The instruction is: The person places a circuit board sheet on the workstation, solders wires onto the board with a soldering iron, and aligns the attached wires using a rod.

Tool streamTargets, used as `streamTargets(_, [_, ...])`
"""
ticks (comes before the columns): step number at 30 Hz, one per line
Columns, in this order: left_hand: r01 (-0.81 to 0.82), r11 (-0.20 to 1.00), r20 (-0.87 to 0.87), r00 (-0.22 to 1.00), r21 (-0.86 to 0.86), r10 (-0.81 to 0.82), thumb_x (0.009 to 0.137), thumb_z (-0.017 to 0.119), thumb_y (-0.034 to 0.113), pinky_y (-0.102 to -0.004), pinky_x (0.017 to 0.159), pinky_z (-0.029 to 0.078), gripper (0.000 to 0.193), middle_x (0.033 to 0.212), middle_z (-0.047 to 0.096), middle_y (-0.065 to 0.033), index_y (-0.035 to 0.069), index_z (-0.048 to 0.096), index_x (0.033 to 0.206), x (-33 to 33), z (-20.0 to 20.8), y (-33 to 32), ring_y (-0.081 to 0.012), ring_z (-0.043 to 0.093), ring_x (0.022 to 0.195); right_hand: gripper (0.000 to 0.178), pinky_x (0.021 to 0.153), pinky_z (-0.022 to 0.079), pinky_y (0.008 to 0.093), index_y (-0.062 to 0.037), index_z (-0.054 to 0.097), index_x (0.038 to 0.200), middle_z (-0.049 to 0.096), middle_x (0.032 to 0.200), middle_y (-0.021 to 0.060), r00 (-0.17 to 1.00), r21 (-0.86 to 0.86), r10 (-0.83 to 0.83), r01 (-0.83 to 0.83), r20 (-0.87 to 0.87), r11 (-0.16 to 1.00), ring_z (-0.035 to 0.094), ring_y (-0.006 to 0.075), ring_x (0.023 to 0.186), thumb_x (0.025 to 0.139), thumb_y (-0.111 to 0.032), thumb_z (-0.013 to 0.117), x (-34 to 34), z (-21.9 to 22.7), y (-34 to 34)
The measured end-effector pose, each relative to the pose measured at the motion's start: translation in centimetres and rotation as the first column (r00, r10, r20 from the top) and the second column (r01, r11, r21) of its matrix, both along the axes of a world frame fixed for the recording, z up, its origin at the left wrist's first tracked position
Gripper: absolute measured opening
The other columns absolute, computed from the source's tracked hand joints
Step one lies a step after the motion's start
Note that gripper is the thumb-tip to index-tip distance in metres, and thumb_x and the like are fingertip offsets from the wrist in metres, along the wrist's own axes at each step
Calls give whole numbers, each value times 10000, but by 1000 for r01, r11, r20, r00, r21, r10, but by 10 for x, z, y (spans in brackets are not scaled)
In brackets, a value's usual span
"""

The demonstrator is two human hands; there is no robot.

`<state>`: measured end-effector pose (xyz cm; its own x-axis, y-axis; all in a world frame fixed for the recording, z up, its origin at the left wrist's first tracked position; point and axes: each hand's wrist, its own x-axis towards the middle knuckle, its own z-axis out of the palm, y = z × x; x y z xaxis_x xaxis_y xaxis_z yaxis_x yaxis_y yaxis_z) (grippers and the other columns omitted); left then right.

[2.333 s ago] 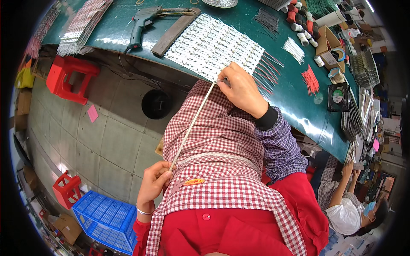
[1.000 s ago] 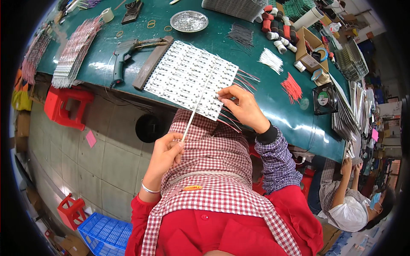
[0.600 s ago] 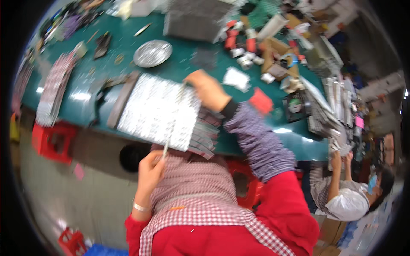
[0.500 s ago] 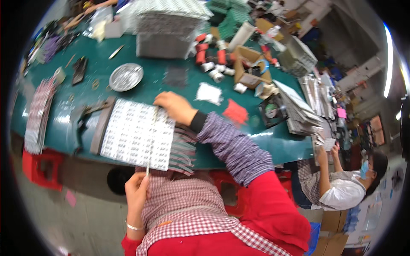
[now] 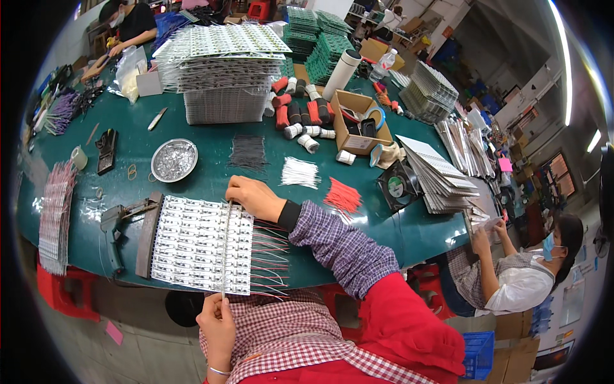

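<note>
A white circuit board panel (image 5: 185,246) with rows of small parts lies flat at the table's near edge. Red and white wires (image 5: 270,259) stick out from its right side. Across the panel, from far edge to near edge, runs a thin narrow strip (image 5: 226,256). My right hand (image 5: 254,197) has its fingers closed at the strip's far end. Below the table edge, my left hand (image 5: 218,325) pinches the near end. Along the panel's left side sits a dark brown bar (image 5: 149,235), beside a gun-shaped dark tool (image 5: 115,238).
Beyond the panel are a dish of silvery bits (image 5: 174,160) and black (image 5: 248,152), white (image 5: 300,173) and red wire bundles (image 5: 343,194). A tall board stack (image 5: 224,77), cardboard box (image 5: 362,121) and fan (image 5: 398,184) stand farther back. A co-worker (image 5: 521,269) sits at right.
My view has tilted up, so the table appears lower and more of its far side shows. Both hands stay at the strip's two ends.
</note>
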<state>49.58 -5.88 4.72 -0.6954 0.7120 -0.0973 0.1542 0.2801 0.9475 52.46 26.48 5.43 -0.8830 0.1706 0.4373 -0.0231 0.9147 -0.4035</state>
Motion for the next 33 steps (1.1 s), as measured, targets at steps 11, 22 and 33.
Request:
streamTargets(11, [46,999,-605,794,-24,-52,906,583,5,-396,538,458,117,757,626,-210,-62,604,998,12,11,-1,-363,600,609,113,729,485,382,-39,587,847,536,891,106,957,-67,-181,170,-226,983,568,294,878,742,2,594,2,-24,-21])
streamTargets(22, [188,982,-666,736,32,-119,835,617,-60,-341,465,430,398,649,552,-108,-111,555,1225,22,2,8,-234,537,500,105,705,510,355,-15,656,839,616,888,96,956,-183,-221,186,-195,965,631,289,820,750,39,674,21,-9,-11])
streamTargets(33, [228,962,-611,787,154,-89,823,599,-79,-319,453,409,415,637,565,-105,-104,571,1236,21,25,4,-202,535,485,131,673,511,290,-12,696,866,643,892,78,973,-197,-144,108,-179,974,651,222,775,766,72,698,34,39,-7])
